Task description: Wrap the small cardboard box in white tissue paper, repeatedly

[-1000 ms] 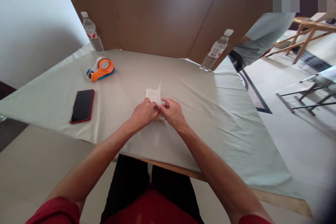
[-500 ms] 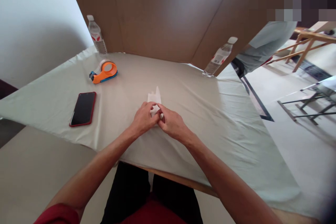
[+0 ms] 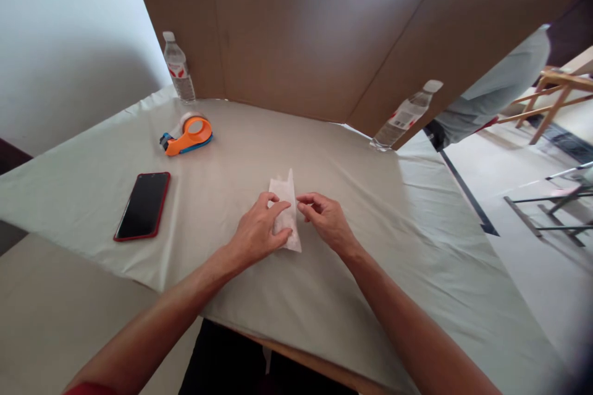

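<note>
A small white sheet, thin like tissue or soft wrapping (image 3: 290, 222), lies lengthwise on the cloth in front of me, with a raised, pointed fold along its right side. My left hand (image 3: 259, 225) rests over its left part, thumb and fingers spread apart, fingertips pressing on it. Just beside the right edge is my right hand (image 3: 327, 216), its thumb and index finger nearly together and the other fingers curled. Whether anything is between those fingertips is too small to tell.
An orange and blue tape dispenser (image 3: 189, 136) and a phone in a red case (image 3: 142, 207) lie to the left. Two water bottles, left (image 3: 180, 71) and right (image 3: 405, 117), stand against a brown cardboard panel (image 3: 287, 31). A person in grey (image 3: 495, 89) is beyond the panel at right.
My hands were together over the sheet's near end; now they are apart, the right one at the right edge. More of the sheet shows, spread flatter. The view has shifted slightly.
</note>
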`<state>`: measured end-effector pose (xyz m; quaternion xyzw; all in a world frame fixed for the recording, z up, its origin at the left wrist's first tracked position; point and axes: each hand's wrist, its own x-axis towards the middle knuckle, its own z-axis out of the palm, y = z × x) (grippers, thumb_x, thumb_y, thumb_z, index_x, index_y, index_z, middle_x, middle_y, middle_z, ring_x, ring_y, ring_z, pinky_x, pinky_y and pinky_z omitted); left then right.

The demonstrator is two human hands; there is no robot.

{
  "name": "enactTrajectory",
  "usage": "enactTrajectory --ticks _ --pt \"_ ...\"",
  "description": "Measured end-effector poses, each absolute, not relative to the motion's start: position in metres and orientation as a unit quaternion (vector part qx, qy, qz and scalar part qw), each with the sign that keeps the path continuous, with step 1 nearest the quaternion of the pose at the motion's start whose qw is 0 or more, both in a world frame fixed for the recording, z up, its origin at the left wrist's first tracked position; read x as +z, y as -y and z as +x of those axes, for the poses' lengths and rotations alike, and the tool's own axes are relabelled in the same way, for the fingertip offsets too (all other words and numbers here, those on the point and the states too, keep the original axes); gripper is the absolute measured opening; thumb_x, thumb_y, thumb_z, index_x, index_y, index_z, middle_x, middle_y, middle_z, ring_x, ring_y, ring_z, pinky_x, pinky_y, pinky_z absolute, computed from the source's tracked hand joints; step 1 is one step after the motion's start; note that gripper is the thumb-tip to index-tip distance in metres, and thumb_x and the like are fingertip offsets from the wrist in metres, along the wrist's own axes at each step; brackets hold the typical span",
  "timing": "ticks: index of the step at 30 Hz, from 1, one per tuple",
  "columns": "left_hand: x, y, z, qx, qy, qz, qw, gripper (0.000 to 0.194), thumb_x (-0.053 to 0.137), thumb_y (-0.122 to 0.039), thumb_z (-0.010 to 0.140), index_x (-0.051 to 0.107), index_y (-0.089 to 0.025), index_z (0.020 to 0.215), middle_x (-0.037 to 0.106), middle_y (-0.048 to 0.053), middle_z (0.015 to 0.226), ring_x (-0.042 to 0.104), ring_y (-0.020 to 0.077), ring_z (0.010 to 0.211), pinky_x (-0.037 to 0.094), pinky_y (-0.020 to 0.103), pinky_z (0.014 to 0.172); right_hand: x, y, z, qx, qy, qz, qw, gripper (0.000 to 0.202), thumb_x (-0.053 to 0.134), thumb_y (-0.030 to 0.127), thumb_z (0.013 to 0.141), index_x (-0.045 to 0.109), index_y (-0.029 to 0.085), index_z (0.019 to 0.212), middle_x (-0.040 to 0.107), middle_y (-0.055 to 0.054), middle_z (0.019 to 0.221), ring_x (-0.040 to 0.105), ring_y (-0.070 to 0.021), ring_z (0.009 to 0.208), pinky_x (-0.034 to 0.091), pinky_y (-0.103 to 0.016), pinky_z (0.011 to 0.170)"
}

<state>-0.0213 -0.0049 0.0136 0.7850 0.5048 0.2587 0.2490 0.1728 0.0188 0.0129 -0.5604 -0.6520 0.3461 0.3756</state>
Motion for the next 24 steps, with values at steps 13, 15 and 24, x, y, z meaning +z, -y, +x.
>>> enactTrajectory --ticks 13,15,24 --pt "0.000 0.009 -0.022 0.284 -0.443 0.832 0.179 0.023 0.059 -0.024 0.091 0.069 -0.020 0.111 0.073 0.011 0.117 0.069 0.0266 0.109 0.059 0.040 0.093 0.001 -0.045 0.172 0.320 0.641 -0.616 0.327 0.031 0.064 0.037 0.084 0.073 0.017 0.107 0.072 -0.006 0.094 0.060 -0.0135 0.062 0.050 -0.029 0.063" --pt "-0.002 0.009 -0.023 0.306 -0.433 0.831 0.167 0.025 0.059 -0.024 0.091 0.069 -0.017 0.114 0.072 0.013 0.120 0.069 0.0271 0.110 0.060 0.041 0.091 0.003 -0.050 0.172 0.346 0.615 -0.644 0.295 0.037 0.065 0.042 0.085 0.070 0.016 0.111 0.073 -0.007 0.095 0.059 -0.0123 0.056 0.049 -0.028 0.057" --pt "-0.001 0.010 -0.023 0.323 -0.416 0.841 0.121 0.028 0.061 -0.022 0.091 0.069 -0.017 0.117 0.071 0.013 0.124 0.070 0.0274 0.107 0.062 0.040 0.086 0.009 -0.084 0.148 0.325 0.635 -0.662 0.230 0.019 0.073 0.028 0.074 0.066 0.016 0.087 0.066 0.000 0.074 0.057 -0.0137 0.066 0.042 -0.026 0.064"
